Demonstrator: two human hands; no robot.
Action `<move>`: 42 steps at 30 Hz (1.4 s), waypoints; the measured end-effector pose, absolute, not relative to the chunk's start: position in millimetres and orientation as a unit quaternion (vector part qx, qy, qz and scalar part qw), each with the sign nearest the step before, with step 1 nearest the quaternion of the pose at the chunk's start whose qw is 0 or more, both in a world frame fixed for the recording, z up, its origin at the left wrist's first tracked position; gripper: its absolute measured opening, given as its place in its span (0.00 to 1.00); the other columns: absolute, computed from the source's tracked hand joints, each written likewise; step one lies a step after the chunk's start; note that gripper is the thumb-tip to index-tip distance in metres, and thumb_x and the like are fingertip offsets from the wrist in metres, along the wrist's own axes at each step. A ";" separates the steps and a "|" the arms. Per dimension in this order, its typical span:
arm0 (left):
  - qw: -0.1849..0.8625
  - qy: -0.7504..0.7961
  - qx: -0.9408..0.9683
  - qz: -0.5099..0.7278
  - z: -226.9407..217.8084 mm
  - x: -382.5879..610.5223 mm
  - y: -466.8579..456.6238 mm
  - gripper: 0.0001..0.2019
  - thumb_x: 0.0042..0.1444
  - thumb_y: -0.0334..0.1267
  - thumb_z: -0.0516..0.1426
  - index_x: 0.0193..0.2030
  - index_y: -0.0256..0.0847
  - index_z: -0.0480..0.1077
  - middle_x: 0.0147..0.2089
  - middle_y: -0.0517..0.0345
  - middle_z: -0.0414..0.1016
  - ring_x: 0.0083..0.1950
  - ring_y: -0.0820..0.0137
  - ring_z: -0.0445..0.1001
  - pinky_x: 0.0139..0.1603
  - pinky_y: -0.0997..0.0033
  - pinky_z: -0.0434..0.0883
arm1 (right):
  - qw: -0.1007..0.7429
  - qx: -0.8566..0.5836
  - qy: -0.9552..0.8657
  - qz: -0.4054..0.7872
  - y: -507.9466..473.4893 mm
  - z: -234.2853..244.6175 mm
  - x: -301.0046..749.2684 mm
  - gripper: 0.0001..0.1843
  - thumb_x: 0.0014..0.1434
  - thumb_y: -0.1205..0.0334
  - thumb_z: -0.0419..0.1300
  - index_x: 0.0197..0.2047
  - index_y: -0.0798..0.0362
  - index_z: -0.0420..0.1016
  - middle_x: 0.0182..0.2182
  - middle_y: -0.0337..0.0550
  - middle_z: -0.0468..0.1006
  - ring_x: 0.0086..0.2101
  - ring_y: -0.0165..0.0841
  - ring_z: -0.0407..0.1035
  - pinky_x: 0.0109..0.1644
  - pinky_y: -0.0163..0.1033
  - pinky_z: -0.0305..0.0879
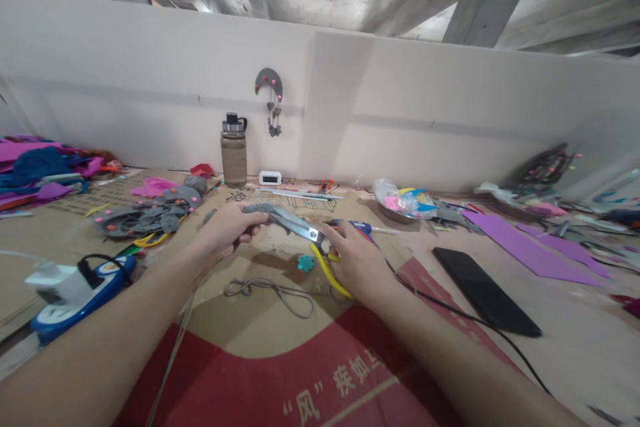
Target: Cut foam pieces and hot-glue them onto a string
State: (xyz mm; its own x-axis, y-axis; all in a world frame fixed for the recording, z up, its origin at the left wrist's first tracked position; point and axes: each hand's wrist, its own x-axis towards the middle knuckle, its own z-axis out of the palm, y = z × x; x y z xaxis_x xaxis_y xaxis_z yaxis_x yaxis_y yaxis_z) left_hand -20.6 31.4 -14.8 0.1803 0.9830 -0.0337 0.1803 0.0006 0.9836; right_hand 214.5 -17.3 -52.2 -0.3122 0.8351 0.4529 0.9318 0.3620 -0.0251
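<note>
A curved strip of grey cloth [259, 208], matt and rough-looking, is pinched between the thumb and fingers of the left hand [231, 225] above the cardboard [220, 330]. The bent yellow handles of the scissors [313, 235] are gripped by the curled right hand [354, 255], the smooth metal blades being pointed toward the cloth; how far they are parted cannot be told. Beneath, a thin, looped cord [293, 291] is seen near a toothed teal disc [305, 263].
</note>
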 end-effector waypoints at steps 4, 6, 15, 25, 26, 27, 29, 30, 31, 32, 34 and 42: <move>0.495 0.500 0.591 0.394 -13.3 -19.0 29.0 0.07 0.47 0.37 0.59 0.27 0.33 0.69 0.17 0.64 0.61 0.15 0.83 0.52 0.14 0.80 0.44 | 0.168 -0.550 -0.805 -0.144 -17.6 -52.2 215.6 0.22 0.53 0.66 0.54 0.53 0.47 0.63 0.40 0.45 0.67 0.39 0.34 0.64 0.34 0.33 0.56; 0.497 0.501 0.594 0.387 -13.8 -19.4 29.2 0.07 0.47 0.37 0.59 0.27 0.33 0.69 0.17 0.64 0.61 0.15 0.83 0.52 0.14 0.80 0.44 | 0.159 -0.547 -0.808 -0.146 -17.6 -52.5 216.2 0.22 0.54 0.65 0.54 0.53 0.47 0.63 0.40 0.45 0.68 0.39 0.34 0.65 0.35 0.33 0.56; 0.505 0.501 0.588 0.384 -15.0 -19.7 30.7 0.07 0.46 0.36 0.59 0.28 0.33 0.69 0.16 0.63 0.61 0.16 0.82 0.52 0.14 0.79 0.44 | 0.124 -0.548 -0.811 -0.161 -19.5 -50.8 217.7 0.23 0.55 0.65 0.53 0.55 0.47 0.62 0.39 0.45 0.70 0.36 0.35 0.66 0.32 0.35 0.55; 0.517 0.497 0.579 0.388 -14.8 -19.8 31.4 0.07 0.45 0.37 0.60 0.28 0.34 0.69 0.17 0.63 0.61 0.16 0.81 0.53 0.14 0.79 0.44 | 0.226 -0.570 -0.787 -0.071 -15.9 -56.8 219.2 0.23 0.52 0.70 0.51 0.51 0.46 0.65 0.39 0.41 0.73 0.36 0.32 0.68 0.38 0.34 0.58; 0.517 0.496 0.580 0.387 -15.2 -20.1 31.7 0.08 0.45 0.37 0.60 0.28 0.34 0.69 0.17 0.63 0.61 0.16 0.81 0.53 0.14 0.79 0.44 | 0.238 -0.571 -0.783 -0.061 -15.0 -57.3 219.3 0.22 0.52 0.70 0.51 0.51 0.46 0.65 0.40 0.41 0.73 0.37 0.32 0.68 0.39 0.34 0.59; 0.516 0.496 0.581 0.387 -15.7 -20.5 32.3 0.08 0.45 0.38 0.60 0.28 0.34 0.69 0.17 0.63 0.61 0.16 0.81 0.52 0.14 0.79 0.44 | 0.247 -0.571 -0.781 -0.055 -14.5 -57.2 219.3 0.22 0.52 0.70 0.51 0.51 0.46 0.66 0.40 0.41 0.73 0.38 0.32 0.68 0.40 0.34 0.59; 0.516 0.493 0.581 0.392 -17.0 -21.6 33.9 0.09 0.45 0.39 0.60 0.29 0.34 0.70 0.18 0.63 0.62 0.16 0.81 0.53 0.14 0.79 0.44 | 0.253 -0.571 -0.779 -0.051 -14.4 -56.0 218.6 0.22 0.52 0.70 0.51 0.50 0.46 0.66 0.41 0.42 0.72 0.38 0.32 0.67 0.40 0.34 0.59; 0.515 0.491 0.581 0.395 -17.6 -22.3 34.8 0.09 0.45 0.39 0.61 0.30 0.35 0.70 0.19 0.62 0.63 0.17 0.81 0.54 0.14 0.79 0.44 | 0.252 -0.572 -0.779 -0.050 -14.7 -55.2 218.1 0.22 0.52 0.70 0.51 0.50 0.45 0.65 0.41 0.42 0.71 0.38 0.32 0.67 0.39 0.34 0.59; 0.515 0.488 0.581 0.399 -18.3 -22.9 35.7 0.10 0.45 0.39 0.61 0.31 0.35 0.70 0.21 0.61 0.64 0.17 0.81 0.55 0.14 0.79 0.44 | 0.250 -0.574 -0.779 -0.048 -15.2 -54.5 217.6 0.22 0.52 0.70 0.51 0.50 0.45 0.65 0.41 0.42 0.71 0.37 0.32 0.67 0.38 0.34 0.59; 0.514 0.485 0.582 0.402 -18.8 -23.4 36.4 0.10 0.44 0.39 0.61 0.31 0.35 0.70 0.22 0.61 0.65 0.18 0.81 0.55 0.14 0.80 0.44 | 0.248 -0.575 -0.778 -0.045 -15.6 -54.0 217.4 0.22 0.52 0.69 0.51 0.50 0.44 0.65 0.40 0.42 0.70 0.37 0.33 0.67 0.38 0.34 0.59; 0.510 0.484 0.583 0.407 -19.7 -24.0 37.1 0.10 0.45 0.40 0.61 0.32 0.35 0.70 0.22 0.62 0.64 0.18 0.81 0.56 0.14 0.80 0.45 | 0.253 -0.575 -0.777 -0.034 -15.9 -54.0 217.6 0.22 0.52 0.70 0.51 0.50 0.45 0.65 0.41 0.42 0.70 0.36 0.33 0.66 0.38 0.35 0.60; 0.511 0.491 0.577 0.406 -21.1 -22.4 36.5 0.05 0.45 0.35 0.60 0.27 0.37 0.69 0.18 0.63 0.61 0.17 0.80 0.54 0.15 0.78 0.44 | 0.329 -0.549 -0.766 0.058 -10.3 -58.0 221.6 0.31 0.48 0.78 0.48 0.56 0.53 0.58 0.42 0.47 0.66 0.36 0.31 0.64 0.43 0.35 0.61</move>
State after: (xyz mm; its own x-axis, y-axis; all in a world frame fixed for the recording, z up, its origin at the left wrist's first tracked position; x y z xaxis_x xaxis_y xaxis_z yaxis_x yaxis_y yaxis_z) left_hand -22.4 36.5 -21.1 0.1881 0.9816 -0.0331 0.1508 0.0044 0.9886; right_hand 221.6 -10.3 -58.0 -0.1817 0.8792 0.4404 0.8032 0.3911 -0.4494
